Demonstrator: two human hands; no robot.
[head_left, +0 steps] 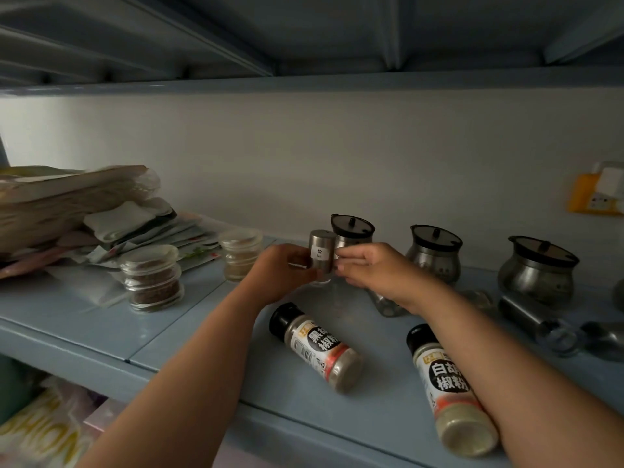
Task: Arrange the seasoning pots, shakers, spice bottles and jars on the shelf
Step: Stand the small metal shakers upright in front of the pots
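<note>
Easiest way in is lower left of the frame: the bare shelf in front of the dark-filled jar. The packet pile blocks the left back. The slot between the pale-filled jar and the steel pots is taken, with the left hand and right hand holding a shaker there. Two spice bottles lie across the front centre-right, and tipped shakers clutter the far right. Good headroom above the pots.

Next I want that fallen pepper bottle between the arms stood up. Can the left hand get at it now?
Probably, once freed: the left hand and right hand both hold the salt shaker. The pepper bottle lies uncovered on the shelf beside the left forearm, nothing in the way.
</note>
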